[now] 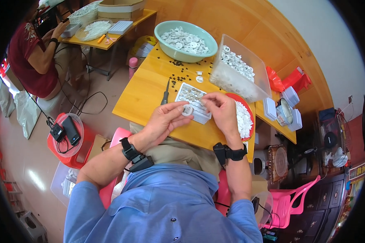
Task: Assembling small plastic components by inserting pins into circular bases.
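While the left hand pinches a small white ring and the right hand closes its fingertips at it, just above the partly filled white tray on the worktop, heaps of rings beyond suggest much remains.

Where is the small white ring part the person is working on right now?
In the head view, the white ring sits pinched at the left hand fingertips, just above the near-left edge of the white grid tray, with the right hand close on its right.
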Action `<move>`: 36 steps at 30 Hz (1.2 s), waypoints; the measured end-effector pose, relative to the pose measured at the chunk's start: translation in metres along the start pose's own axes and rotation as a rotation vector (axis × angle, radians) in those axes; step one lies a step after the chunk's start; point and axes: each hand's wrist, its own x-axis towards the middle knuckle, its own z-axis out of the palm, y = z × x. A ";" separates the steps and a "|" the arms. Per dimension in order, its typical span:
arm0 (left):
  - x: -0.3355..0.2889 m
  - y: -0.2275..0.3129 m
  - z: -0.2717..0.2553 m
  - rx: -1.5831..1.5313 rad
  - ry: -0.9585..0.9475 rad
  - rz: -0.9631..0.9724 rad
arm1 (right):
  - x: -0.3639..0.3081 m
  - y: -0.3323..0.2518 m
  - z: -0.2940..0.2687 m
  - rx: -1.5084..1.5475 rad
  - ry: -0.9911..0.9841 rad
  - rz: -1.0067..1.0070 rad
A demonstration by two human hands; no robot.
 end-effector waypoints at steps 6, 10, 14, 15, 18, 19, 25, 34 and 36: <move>0.002 0.003 -0.001 -0.109 0.064 0.035 | 0.009 0.028 -0.025 -0.412 0.229 -0.136; 0.003 0.003 -0.002 -0.097 0.079 0.044 | 0.011 0.037 -0.018 -0.472 0.131 -0.242; 0.003 0.004 -0.001 -0.093 0.075 0.035 | 0.010 0.039 -0.015 -0.571 0.090 -0.305; 0.003 0.004 -0.001 -0.093 0.077 0.036 | 0.010 0.037 -0.015 -0.570 0.087 -0.305; 0.002 0.005 -0.001 -0.082 0.089 0.032 | 0.007 0.031 -0.014 -0.602 0.077 -0.317; 0.002 0.005 -0.001 -0.077 0.082 0.026 | 0.007 0.031 -0.014 -0.608 0.070 -0.318; 0.001 0.004 -0.001 -0.077 0.086 0.005 | 0.007 0.026 -0.014 -0.566 0.032 -0.250; 0.002 0.002 -0.002 -0.087 0.052 -0.024 | 0.011 0.030 -0.015 -0.392 0.028 -0.073; 0.002 0.001 -0.002 -0.090 0.045 -0.025 | 0.011 0.029 -0.015 -0.365 0.029 -0.048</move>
